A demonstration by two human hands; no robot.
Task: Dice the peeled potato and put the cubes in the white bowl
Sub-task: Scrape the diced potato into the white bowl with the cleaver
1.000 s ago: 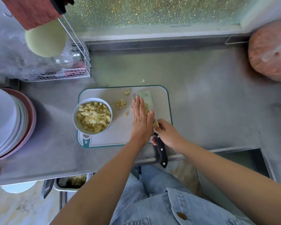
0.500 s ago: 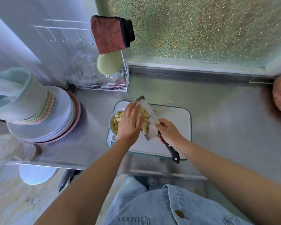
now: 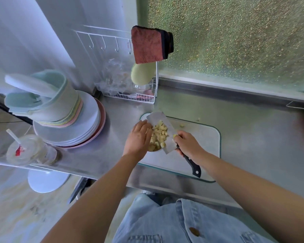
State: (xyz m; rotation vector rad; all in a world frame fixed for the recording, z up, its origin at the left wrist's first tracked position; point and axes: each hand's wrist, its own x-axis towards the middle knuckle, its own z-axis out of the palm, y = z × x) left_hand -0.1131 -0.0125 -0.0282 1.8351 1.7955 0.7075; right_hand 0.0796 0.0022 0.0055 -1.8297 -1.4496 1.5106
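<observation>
My right hand (image 3: 189, 145) grips the black handle of a cleaver (image 3: 162, 127), whose broad blade is tilted over the white bowl (image 3: 156, 149). Pale yellow potato cubes (image 3: 159, 136) lie heaped on the blade and in the bowl beneath. My left hand (image 3: 138, 137) is held flat with straight fingers against the cubes at the blade's left side, covering most of the bowl. The bowl sits at the left end of the white cutting board (image 3: 200, 141) with a teal rim. A stray cube (image 3: 182, 125) lies on the board.
A stack of plates and bowls (image 3: 68, 123) stands left of the board. A lidded plastic cup with a straw (image 3: 27, 149) is at the counter's left edge. A wire rack (image 3: 130, 97) and a hanging red cloth (image 3: 147, 44) are behind. The steel counter (image 3: 253, 130) stretches right.
The blade, flat on the board a second ago, was lifted with cubes and tilted over the bowl. My left hand moved with it to the cubes. The camera view swung left.
</observation>
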